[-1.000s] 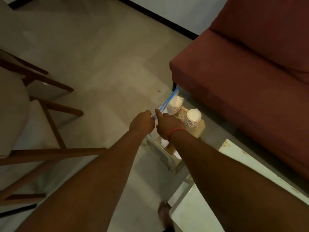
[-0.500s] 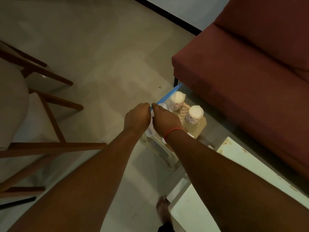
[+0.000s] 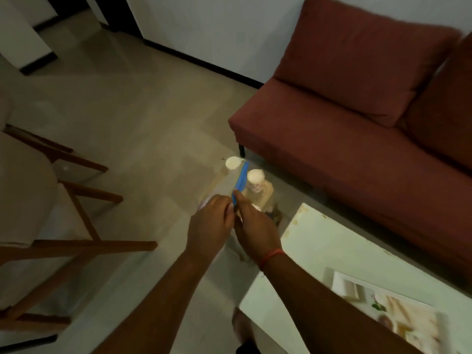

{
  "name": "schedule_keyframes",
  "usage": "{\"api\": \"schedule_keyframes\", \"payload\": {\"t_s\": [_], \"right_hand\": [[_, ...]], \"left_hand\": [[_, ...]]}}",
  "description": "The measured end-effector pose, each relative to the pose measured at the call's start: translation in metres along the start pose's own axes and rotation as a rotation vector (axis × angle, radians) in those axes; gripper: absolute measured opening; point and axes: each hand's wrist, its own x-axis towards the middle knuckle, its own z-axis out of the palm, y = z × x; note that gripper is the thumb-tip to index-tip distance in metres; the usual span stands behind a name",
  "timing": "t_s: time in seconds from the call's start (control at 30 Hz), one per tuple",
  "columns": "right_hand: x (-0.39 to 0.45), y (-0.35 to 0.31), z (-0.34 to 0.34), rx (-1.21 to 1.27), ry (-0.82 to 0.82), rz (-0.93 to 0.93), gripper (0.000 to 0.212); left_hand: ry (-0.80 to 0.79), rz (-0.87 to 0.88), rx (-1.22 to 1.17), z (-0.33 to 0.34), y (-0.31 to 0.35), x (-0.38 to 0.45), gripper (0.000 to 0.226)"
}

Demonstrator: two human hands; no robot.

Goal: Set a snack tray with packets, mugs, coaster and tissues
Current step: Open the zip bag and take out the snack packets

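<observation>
Mid-step: opening the clear plastic zip bag with the blue seal strip [image 3: 241, 180], held low above the floor, beside two white patterned mugs [image 3: 255, 180]. Left hand [image 3: 210, 226] and right hand [image 3: 256, 229] both closed, pinching the strip's near end. Next, probably: pulling the seal apart, then lifting out the contents. Contents too blurred to tell.

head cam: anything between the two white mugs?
Yes. In the head view the blue zip strip of a clear bag, pinched by both hands, runs between the far mug and the near mug.
</observation>
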Motion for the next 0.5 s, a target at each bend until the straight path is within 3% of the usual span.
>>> {"api": "schedule_keyframes", "payload": {"t_s": [0.2,0.5], "right_hand": [[-0.129,0.079,-0.076,-0.1,0.011,0.105,0.06],[-0.305,0.196,-0.201,-0.405,0.137,0.148,0.046]], "left_hand": [[-0.104,-0.052,-0.232,0.038,0.125,-0.083,0.02],[-0.348,-0.122,-0.527,0.108,0.293,-0.196,0.015]]}}
